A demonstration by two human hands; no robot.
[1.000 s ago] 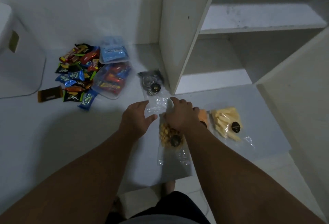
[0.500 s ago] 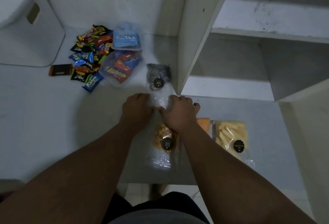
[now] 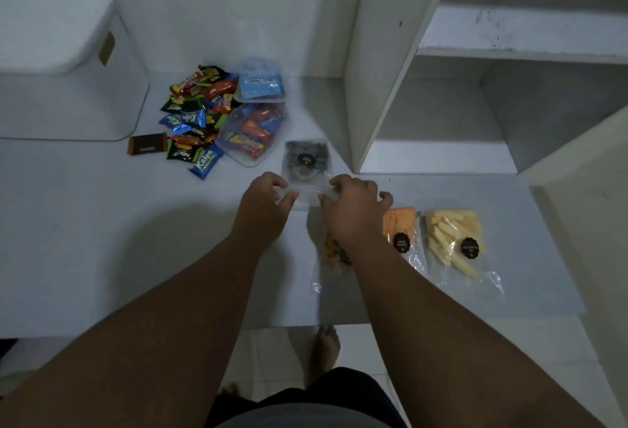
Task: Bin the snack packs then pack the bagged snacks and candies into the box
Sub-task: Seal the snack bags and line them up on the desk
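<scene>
A clear bag of dark snacks (image 3: 307, 159) with a black round label lies flat on the white surface. My left hand (image 3: 263, 205) and my right hand (image 3: 353, 211) each pinch its near clear edge, one at either corner. Under my right wrist lies a bag of golden-brown snacks (image 3: 331, 252), partly hidden. To its right lie a bag of orange snacks (image 3: 400, 223) and a bag of pale yellow sticks (image 3: 452, 240). Farther left sit a pile of small snack packs (image 3: 192, 114), a clear bag of red candies (image 3: 251, 135) and a bag of blue packs (image 3: 260, 84).
A white bin (image 3: 68, 63) with a handle slot stands at the far left. A brown bar (image 3: 147, 143) lies beside the pile. A white shelf unit (image 3: 384, 53) rises at the right, with its upright close to the dark bag. My bare foot (image 3: 326, 342) is on the tiled floor below.
Both hands have moved away from the golden-brown bag to the near edge of the dark snack bag and closed on it. The view has shifted slightly.
</scene>
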